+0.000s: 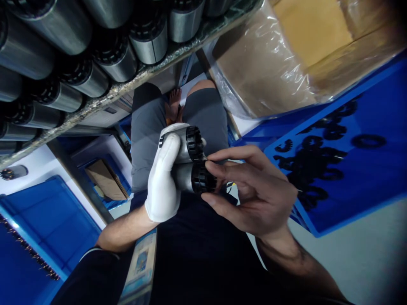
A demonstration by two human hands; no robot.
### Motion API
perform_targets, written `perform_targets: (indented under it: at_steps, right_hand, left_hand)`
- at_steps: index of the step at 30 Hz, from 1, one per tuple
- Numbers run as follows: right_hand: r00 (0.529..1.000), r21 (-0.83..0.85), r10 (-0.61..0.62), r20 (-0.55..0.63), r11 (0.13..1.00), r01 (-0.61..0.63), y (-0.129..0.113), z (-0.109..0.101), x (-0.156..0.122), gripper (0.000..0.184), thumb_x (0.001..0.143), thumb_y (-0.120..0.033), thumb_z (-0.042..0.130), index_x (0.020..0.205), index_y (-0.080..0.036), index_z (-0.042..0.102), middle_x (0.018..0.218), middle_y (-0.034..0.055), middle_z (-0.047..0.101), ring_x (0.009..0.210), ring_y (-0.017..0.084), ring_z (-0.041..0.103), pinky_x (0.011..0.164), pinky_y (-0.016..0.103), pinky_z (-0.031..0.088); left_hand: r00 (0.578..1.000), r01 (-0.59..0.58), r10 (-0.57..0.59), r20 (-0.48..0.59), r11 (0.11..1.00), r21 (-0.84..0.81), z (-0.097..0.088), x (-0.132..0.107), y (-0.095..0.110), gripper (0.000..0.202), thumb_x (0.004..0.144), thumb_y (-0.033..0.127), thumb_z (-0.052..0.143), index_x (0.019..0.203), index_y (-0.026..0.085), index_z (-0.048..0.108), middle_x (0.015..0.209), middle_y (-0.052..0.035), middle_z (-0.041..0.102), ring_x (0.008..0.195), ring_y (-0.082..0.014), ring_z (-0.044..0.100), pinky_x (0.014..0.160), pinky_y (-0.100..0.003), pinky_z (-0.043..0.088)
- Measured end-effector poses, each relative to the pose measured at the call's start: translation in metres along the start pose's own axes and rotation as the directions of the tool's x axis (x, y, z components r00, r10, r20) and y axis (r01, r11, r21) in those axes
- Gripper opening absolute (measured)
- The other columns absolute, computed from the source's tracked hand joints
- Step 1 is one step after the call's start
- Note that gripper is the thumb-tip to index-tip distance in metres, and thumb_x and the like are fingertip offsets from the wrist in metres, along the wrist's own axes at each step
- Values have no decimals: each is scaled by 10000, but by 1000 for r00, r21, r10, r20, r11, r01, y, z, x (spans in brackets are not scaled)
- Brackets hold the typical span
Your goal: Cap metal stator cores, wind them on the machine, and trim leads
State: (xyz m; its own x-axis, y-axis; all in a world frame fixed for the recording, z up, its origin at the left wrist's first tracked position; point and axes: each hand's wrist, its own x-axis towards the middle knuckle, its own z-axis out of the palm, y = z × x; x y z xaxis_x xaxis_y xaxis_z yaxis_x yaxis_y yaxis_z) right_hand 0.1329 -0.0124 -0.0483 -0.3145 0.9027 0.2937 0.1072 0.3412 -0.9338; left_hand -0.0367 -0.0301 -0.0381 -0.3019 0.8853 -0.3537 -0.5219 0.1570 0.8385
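Note:
My left hand (163, 182), in a white glove, wraps round two short metal cylinders held side by side. The upper cylinder (179, 142) and the lower cylinder (182, 178) both point their black ends to the right. A black toothed ring caps the upper one, and a similar black toothed ring (203, 178) sits on the end of the lower one. My bare right hand (254, 186) grips that lower ring, thumb below and fingertips above. The far side of the lower ring is hidden behind the fingers.
Rows of similar metal cylinders (149, 42) stand on a shelf at upper left. On the right, a blue bin (359, 178) holds many loose black rings (310, 169). Plastic-wrapped cardboard (260, 63) lies above it. Another blue bin (57, 220) is at lower left.

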Motion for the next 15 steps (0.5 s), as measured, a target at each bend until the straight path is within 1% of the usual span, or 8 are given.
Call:
perform_targets:
  at_steps: [2,4,6,7,9,11,13,15]
  right_hand:
    - [1000,4,-11,-13,1000,11,3,1,-1,600,908,-312,1024,1467,-437,845,1255,75,814,718,205,722,458,347,654]
    - [998,-7,-57,-22,998,57,6,2,0,616,911,-334,1032,1487,-427,837,1243,84,815,769,229,757,504,367,692]
    - [993,-42,-116,-13,992,116,8,2,2,628,915,-375,1032,1506,-429,825,1237,92,820,880,282,803,610,424,753]
    - [990,-62,-138,-5,989,137,8,2,3,633,917,-400,1030,1513,-437,820,1230,92,826,920,305,814,664,457,774]
    - [991,-101,-137,1,985,136,7,2,5,638,918,-434,1024,1517,-469,810,1206,79,843,945,334,820,730,509,786]
    - [994,-138,-106,-8,985,104,4,1,5,638,915,-438,1023,1512,-498,805,1187,64,855,940,346,819,741,531,781]
    - [994,-159,-105,-21,982,100,0,-3,6,623,920,-445,1019,1504,-502,808,1174,57,856,945,347,817,743,531,774]
    - [999,-117,-41,29,992,44,-6,-9,7,577,936,-489,1001,1484,-482,821,1250,68,845,1068,371,818,847,551,776]
  left_hand:
    - [999,-43,43,4,999,25,0,0,1,500,1159,663,629,1308,222,810,1296,-128,788,1329,-371,744,1270,-542,568]
    - [998,-61,61,-1,996,66,1,1,2,530,1164,695,597,1288,229,816,1349,-127,784,1420,-379,711,1319,-545,531]
    - [998,-55,56,-3,996,77,2,1,3,595,1141,780,570,1253,252,819,1368,-118,788,1493,-398,679,1316,-557,542]
    - [999,-43,43,3,997,66,4,2,4,643,1127,827,547,1254,257,814,1358,-119,793,1502,-409,676,1290,-566,567]
    - [1000,-1,0,29,999,40,7,3,6,739,1101,901,498,1293,250,791,1296,-131,801,1444,-429,713,1194,-580,632]
    - [997,42,-44,57,999,34,9,4,8,783,1084,931,487,1317,240,772,1249,-136,805,1361,-427,756,1138,-576,663]
    - [997,47,-50,67,998,33,9,6,10,764,1083,920,513,1302,235,771,1259,-134,805,1320,-413,772,1156,-572,657]
    - [997,46,-47,67,999,9,8,9,10,714,1084,886,568,1282,231,775,1278,-132,804,1299,-404,776,1190,-581,641]
